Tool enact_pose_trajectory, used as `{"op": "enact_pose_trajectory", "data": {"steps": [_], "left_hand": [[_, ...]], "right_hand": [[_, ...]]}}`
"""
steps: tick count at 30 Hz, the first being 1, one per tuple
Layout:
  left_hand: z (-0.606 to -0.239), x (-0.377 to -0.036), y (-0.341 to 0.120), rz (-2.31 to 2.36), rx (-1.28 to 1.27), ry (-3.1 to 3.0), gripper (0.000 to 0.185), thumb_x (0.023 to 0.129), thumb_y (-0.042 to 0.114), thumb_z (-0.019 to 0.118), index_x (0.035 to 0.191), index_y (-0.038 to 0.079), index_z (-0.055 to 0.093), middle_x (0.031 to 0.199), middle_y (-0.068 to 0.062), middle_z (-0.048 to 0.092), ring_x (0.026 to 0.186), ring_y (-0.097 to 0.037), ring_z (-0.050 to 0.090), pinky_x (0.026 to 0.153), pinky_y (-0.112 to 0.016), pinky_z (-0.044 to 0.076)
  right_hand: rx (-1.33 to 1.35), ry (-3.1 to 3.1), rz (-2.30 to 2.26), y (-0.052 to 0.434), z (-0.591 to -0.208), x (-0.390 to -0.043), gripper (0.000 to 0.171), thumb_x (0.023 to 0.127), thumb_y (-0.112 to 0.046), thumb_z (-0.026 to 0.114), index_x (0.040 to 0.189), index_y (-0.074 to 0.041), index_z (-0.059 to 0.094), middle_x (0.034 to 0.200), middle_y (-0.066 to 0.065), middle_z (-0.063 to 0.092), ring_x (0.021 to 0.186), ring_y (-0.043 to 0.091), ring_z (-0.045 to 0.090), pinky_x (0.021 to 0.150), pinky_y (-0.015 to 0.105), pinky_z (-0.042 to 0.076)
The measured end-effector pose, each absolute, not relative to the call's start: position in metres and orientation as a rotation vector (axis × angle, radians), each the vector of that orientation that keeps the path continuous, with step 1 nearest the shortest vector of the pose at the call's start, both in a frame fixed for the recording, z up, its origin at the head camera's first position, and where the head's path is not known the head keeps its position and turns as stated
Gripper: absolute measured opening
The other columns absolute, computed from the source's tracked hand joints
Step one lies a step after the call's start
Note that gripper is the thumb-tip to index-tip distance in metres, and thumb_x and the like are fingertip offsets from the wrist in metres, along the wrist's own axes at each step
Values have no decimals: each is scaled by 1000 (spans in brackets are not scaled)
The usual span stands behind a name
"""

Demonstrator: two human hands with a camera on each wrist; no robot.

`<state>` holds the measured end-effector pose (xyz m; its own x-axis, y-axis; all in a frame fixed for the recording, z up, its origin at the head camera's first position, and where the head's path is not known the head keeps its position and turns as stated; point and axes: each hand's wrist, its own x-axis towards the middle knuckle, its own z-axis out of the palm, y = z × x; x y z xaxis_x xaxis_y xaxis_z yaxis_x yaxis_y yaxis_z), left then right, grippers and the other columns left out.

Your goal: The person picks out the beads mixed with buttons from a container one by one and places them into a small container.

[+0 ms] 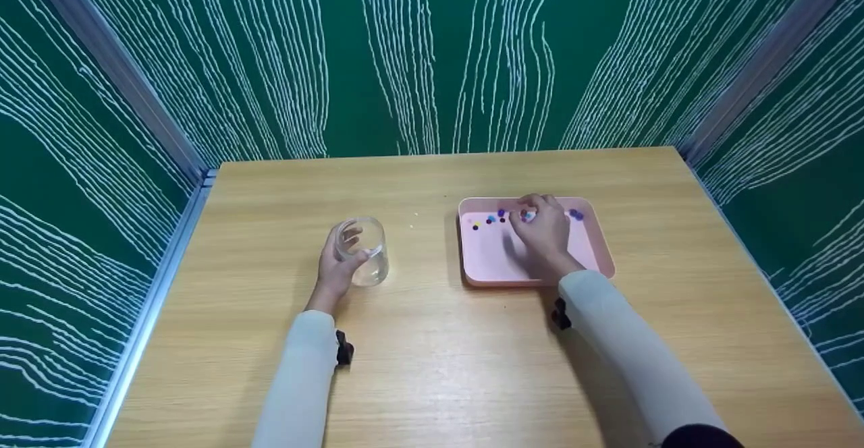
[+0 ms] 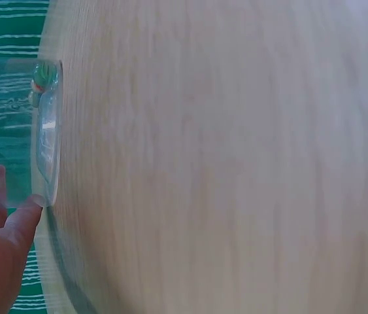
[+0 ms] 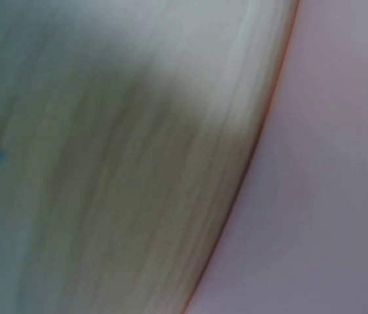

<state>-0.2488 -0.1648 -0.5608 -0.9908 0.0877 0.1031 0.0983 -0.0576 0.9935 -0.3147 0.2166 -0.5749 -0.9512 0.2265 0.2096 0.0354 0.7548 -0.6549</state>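
My left hand (image 1: 335,269) grips a clear glass jar (image 1: 372,274) from its left side, thumb in front and fingers behind. In the left wrist view, the fingers (image 2: 19,226) touch the jar (image 2: 4,140), and a small greenish bead (image 2: 43,76) shows near its base. Over a shallow pink tray (image 1: 486,262), my right hand (image 1: 545,232) bends its thumb and fingers down among small coloured beads (image 1: 491,219). Whether a bead is pinched there is too small to tell. The right wrist view shows the tray's side (image 3: 314,163) but no fingers.
Dark blue beads (image 1: 576,214) lie right of the right hand inside the tray. A few tiny white bits (image 1: 413,220) are on the wooden table (image 1: 432,347) between jar and tray. Green panels with white lines (image 1: 344,97) border the table's back and sides.
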Motion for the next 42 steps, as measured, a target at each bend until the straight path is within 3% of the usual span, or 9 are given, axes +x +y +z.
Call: {"op": "enact_pose_trajectory", "data": {"steps": [16,24,32,42], "left_hand": [[-563,-249,-163,-2279,-176,-2085,70,78,4,66,141,-1,38,139,-36,38,135,-52,32,117,-56,27],[-563,-249,-163,-2290,-191,-2058,70,77,4,67,141,-2,38,139,-38,38,135,-52,32,116,-56,26],[-564,-249,-164,-2291,-256,-2087,70,78,9,65,141,-3,35,140,-36,34,135,-52,30,116,-59,25],[-572,-255,-165,-2297,-251,-2024,68,78,3,64,140,-4,37,138,-37,38,134,-53,32,117,-57,25]], "right_hand": [[-268,-2729,982,225,-577,-319,34,85,-32,66,114,-15,64,112,6,58,104,28,55,96,50,45],[-328,-2776,1027,229,-576,-321,35,87,-35,66,118,-18,62,117,5,57,106,26,55,96,48,49],[-255,-2742,908,235,-578,-322,34,84,-32,68,111,-13,66,112,9,61,100,29,57,94,49,47],[-266,-2808,858,238,-580,-326,35,85,-34,66,115,-16,65,112,6,59,103,29,53,98,52,42]]}}
